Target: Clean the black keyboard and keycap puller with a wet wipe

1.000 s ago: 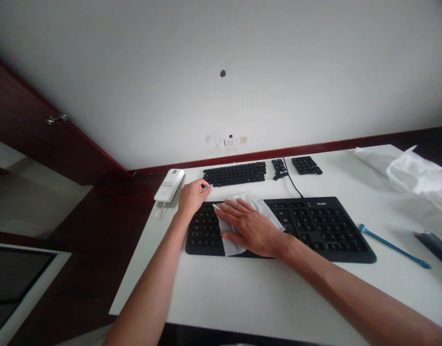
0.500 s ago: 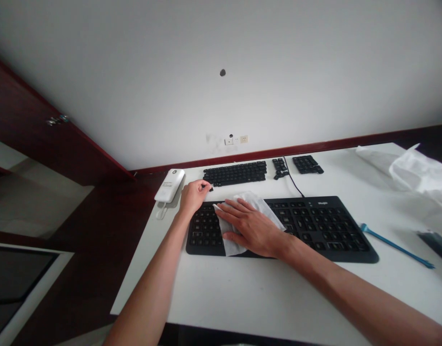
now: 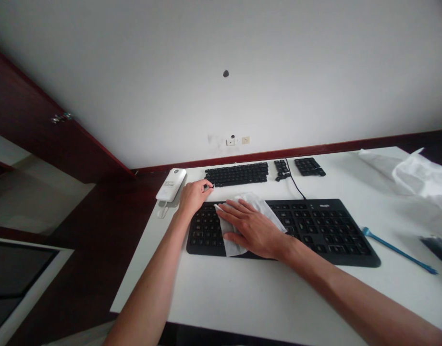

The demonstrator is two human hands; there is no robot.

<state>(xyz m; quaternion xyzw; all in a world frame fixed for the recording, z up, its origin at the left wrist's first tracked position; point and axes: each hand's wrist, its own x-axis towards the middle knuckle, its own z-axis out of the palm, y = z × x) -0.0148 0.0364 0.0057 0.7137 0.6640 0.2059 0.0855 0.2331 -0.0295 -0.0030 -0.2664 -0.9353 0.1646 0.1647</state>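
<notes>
My left hand (image 3: 194, 196) pinches a small black keycap (image 3: 207, 187) between thumb and fingertips, at the front left corner of the laid-out keycaps (image 3: 239, 174). My right hand (image 3: 251, 228) lies flat with fingers spread, pressing a white wipe (image 3: 235, 246) onto the black keyboard base (image 3: 349, 259). The base shows bare key sockets at both sides of the wipe; its middle is hidden under hand and wipe. Farther back, a cluster of keycaps (image 3: 281, 169) and a number-pad block of keycaps (image 3: 309, 166) rest on the white table (image 3: 221, 293).
A white power bank (image 3: 171, 185) with a short loop lies at the left table edge. Right of the keyboard are a blue stick-like tool (image 3: 399, 251), a dark object (image 3: 437, 251) and crumpled white sheeting (image 3: 419, 173). The keyboard cable (image 3: 295, 181) runs to the back.
My left fingers have closed over the keycap that lay at the corner of the laid-out keys and now pinch it. My right hand and the wipe stay in place.
</notes>
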